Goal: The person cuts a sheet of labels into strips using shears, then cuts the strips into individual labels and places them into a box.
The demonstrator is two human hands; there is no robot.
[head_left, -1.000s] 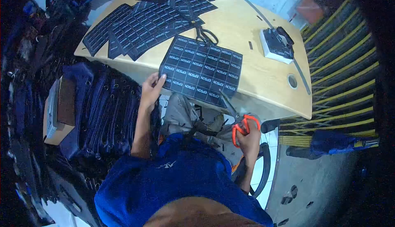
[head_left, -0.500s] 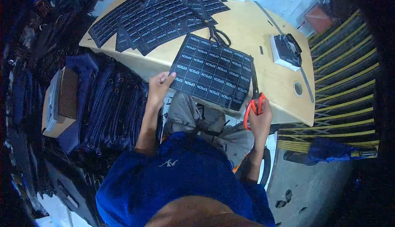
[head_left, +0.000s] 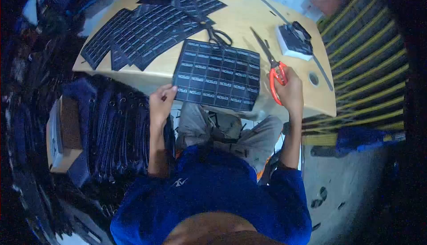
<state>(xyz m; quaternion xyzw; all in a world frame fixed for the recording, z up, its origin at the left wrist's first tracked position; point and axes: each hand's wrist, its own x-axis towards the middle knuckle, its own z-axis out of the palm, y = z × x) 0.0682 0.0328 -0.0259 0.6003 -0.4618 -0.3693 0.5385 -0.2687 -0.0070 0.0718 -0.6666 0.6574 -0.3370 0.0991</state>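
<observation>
My left hand pinches the lower left corner of a black sheet printed with a grid of "EPSON" labels. The sheet lies on the table and its near edge overhangs the table's front. In my right hand is a pair of scissors with orange-red handles, held to the right of the sheet and apart from it. The scissor blades point up and left over the table. A second pair of scissors with black handles rests by the sheet's far edge.
More printed black sheets overlap at the table's far left. A white box with a black item stands on the right, near a round hole in the table. Dark straps hang at left beside a cardboard box.
My right hand has moved the scissors up and away from the sheet's right edge, and the blades now tilt left. My left hand keeps its corner; the sheet has turned slightly. The view has shifted.
</observation>
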